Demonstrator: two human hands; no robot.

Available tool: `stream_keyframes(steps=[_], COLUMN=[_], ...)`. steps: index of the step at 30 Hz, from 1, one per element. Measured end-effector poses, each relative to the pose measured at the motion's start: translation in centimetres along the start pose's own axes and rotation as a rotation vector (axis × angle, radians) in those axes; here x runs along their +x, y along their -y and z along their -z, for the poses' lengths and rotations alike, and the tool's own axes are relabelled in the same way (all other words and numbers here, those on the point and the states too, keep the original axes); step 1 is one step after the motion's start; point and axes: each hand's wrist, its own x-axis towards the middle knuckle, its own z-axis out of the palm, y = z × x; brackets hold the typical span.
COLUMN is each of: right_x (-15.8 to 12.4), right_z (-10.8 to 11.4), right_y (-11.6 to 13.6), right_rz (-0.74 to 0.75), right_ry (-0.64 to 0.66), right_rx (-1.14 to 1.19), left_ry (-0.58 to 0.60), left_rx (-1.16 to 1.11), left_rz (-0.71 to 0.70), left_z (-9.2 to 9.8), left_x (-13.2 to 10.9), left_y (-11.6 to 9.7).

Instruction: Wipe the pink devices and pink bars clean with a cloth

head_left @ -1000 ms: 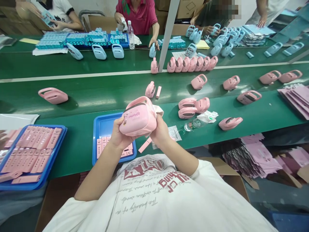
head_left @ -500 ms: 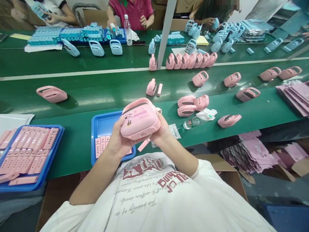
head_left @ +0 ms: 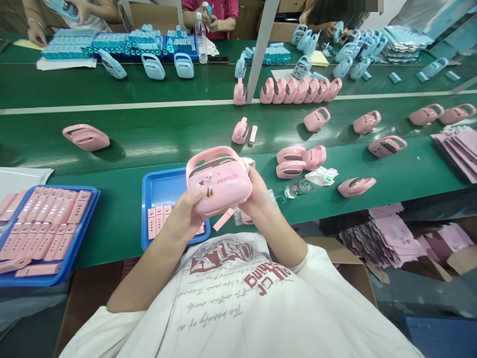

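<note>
Between my two hands is a pink plastic device with a carry handle [head_left: 223, 186], which looks like a small portable speaker with a cartoon print on its front. My left hand [head_left: 190, 211] grips its lower left side, thumb on the front. Around its right side is my right hand [head_left: 259, 191], with a bit of white cloth [head_left: 248, 162] at the fingers. Below and behind it lies a blue tray [head_left: 164, 186] with several pink button-faced sticks [head_left: 159, 219]. Near my right wrist a loose pink stick [head_left: 224, 219] rests on the green table.
At left stands another blue tray [head_left: 95, 199] full of pink sticks. Several pink devices [head_left: 290, 169] sit to the right, beside a lying plastic bottle [head_left: 300, 188] and white tissue [head_left: 322, 176]. Across the green bench, co-workers handle blue devices [head_left: 153, 67]. A metal post [head_left: 263, 49] rises ahead.
The pink device has tilted so its handle stands more upright and its front faces me more. Both hands still hold it. Across the bench, a co-worker has lifted a small blue item.
</note>
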Motion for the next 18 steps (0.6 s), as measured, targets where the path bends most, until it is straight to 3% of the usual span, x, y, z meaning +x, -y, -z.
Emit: stream_keyframes(steps=[3,6,11,14,16,18], right_x=[1.2,1.5,0.3,0.1,0.7,1.9], right_z=[0.8,0.9,0.0,-0.1,0.2,0.6], right_y=[0.1,1.0,2.6,2.0,0.6,-1.4], right_rz=[-0.091,0.010,0.464,0.642,0.586,0.306], right_ry=[-0.134,-0.189,-0.080,0.171,0.281,0.242], right_rx=[0.116,0.031,-0.297,-0.349,-0.340,-0.438], left_ry=[-0.137,-0.318,-0.405,-0.417,-0.416,-0.435], left_rx=[0.365,0.772,1.002,1.007,1.014,1.040], left_rz=[-0.277,-0.456,-0.534,-0.523,-0.481,-0.422], left_z=[0.5,0.4,0.0,0.7,1.6,2.8], left_x=[0.3,0.3,0.6,1.5,2.5,3.7], left_y=[0.5,0.8,0.8,0.8,0.9,1.1])
